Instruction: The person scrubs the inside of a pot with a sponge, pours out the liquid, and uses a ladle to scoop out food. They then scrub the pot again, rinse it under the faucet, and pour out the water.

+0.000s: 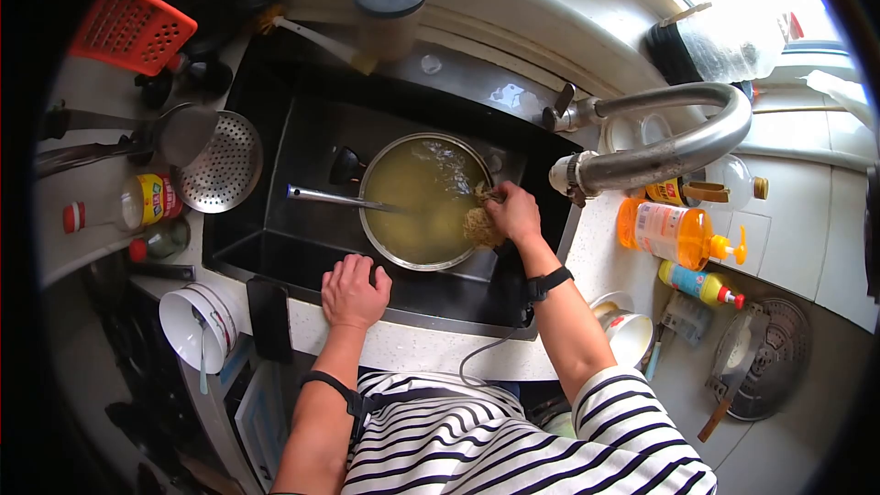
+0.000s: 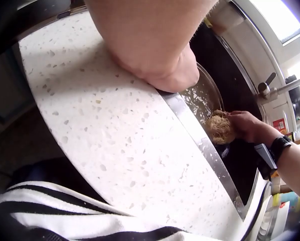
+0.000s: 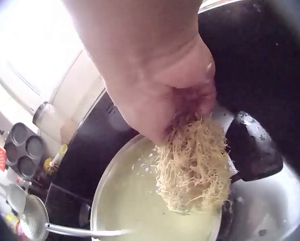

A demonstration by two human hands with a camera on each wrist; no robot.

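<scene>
My right hand (image 1: 513, 213) grips a tan, stringy loofah sponge (image 3: 194, 165) over the right side of a round metal pot (image 1: 364, 192). The pot stands in the dark sink (image 1: 316, 142), filled with cloudy yellowish water (image 1: 417, 197). A metal utensil handle (image 1: 321, 195) with a blue tip leans out over the pot's left rim, its lower end hidden under the water. My left hand (image 1: 356, 291) rests palm down on the sink's front edge, fingers relaxed and holding nothing. In the left wrist view, the loofah hangs at the pot's near rim.
A curved faucet (image 1: 678, 156) reaches in from the right. Orange soap (image 1: 674, 231) and other bottles stand right of the sink. To the left are a perforated strainer (image 1: 223, 165), stacked bowls (image 1: 197, 325) and a black phone-like slab (image 1: 269, 319). A lidded jar (image 1: 390, 14) stands behind the sink.
</scene>
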